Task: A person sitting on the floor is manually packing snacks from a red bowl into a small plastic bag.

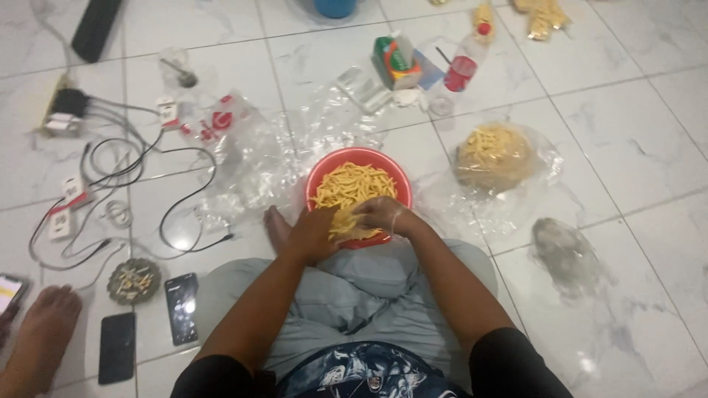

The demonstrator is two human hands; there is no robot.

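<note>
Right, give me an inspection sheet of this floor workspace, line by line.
Surface: white marbled tile floor.
Job's things: round red plastic bowl of pale yellow snack sticks; filled clear plastic bag to its right.
Clutter: empty clear plastic bags, green carton, two black phones, full ashtray.
Grippers: left hand and right hand at the bowl's near rim, among sticks.
Cables: black cables from a power strip.
Surroundings: another person's foot.

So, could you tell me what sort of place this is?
Probably a home floor: white marble-look tiles, a power strip with tangled cables, and phones lying near a red bowl of yellow snack sticks.
</note>
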